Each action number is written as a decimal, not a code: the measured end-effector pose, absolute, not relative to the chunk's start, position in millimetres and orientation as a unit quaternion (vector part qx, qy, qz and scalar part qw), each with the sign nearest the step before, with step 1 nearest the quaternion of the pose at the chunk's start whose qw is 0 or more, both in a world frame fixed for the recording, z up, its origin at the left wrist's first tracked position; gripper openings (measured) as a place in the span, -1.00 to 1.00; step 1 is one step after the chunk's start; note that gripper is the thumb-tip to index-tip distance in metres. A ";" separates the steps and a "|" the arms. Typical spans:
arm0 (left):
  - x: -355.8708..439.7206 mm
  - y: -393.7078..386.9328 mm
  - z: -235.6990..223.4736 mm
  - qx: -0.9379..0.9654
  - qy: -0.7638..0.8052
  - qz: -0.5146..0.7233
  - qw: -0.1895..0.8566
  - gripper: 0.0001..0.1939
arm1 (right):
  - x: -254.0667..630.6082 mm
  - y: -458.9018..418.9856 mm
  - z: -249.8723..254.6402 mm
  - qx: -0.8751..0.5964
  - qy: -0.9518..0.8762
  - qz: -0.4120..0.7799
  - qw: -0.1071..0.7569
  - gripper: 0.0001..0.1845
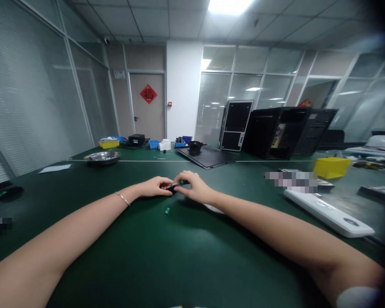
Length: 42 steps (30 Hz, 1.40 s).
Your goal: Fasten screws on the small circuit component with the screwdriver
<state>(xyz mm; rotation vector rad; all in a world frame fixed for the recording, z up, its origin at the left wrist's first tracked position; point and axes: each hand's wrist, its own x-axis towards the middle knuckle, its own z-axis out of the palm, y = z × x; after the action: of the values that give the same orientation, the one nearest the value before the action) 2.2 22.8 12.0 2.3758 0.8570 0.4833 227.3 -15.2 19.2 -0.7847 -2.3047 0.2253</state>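
Observation:
My left hand (154, 187) is closed round a small dark flat piece (172, 188), low over the green tabletop. From the other side my right hand (192, 185) pinches at the same piece, its thumb and fingers meeting the piece's right end. The fingers cover much of it, so its exact kind does not show. On the table just below the hands lies a small green circuit board (167, 211). Something white and flat (214, 208) shows partly from under my right forearm.
A steel bowl (104, 158) stands at the back left, near white paper (55, 168). Behind my hands lies a black panel (208, 156). Black computer cases (282, 132) stand at the back right. A yellow bin (332, 167) and a long white device (329, 213) are on the right.

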 end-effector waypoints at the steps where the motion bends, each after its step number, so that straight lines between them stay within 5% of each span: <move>1: 2.6 22.2 12.6 0.893 0.314 0.176 0.271 -0.67 | 225.6 -20.1 23.0 -0.251 -0.905 0.124 0.322 -0.86; 10: 2.1 23.3 11.3 0.861 0.344 0.192 0.323 -0.47 | 217.1 -40.7 27.3 -0.109 -0.958 0.200 0.176 -0.79; 17: 1.3 24.9 6.9 0.801 0.349 0.282 0.396 -0.53 | 214.9 -39.4 18.6 -0.179 -0.927 0.263 0.200 -0.84; 22: -0.7 26.0 4.7 0.770 0.343 0.316 0.436 -0.53 | 218.4 -20.5 9.2 -0.229 -0.877 0.281 0.315 -0.91; 27: 3.3 24.7 2.2 0.807 0.358 0.289 0.370 -0.55 | 233.8 11.9 -0.8 -0.323 -0.822 0.192 0.427 -0.84; 33: 7.5 25.3 -1.1 0.871 0.359 0.260 0.212 -0.61 | 237.1 19.2 -8.1 -0.319 -0.831 0.189 0.415 -0.85; 42: 6.5 27.9 -2.6 0.884 0.353 0.244 0.183 -0.62 | 233.7 16.3 -9.4 -0.308 -0.847 0.197 0.386 -0.84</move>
<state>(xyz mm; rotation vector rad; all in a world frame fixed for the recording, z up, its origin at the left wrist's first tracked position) 6.5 27.9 -2.6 2.4947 0.9958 0.6876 233.7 16.3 -9.4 -0.7845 -2.1565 0.5017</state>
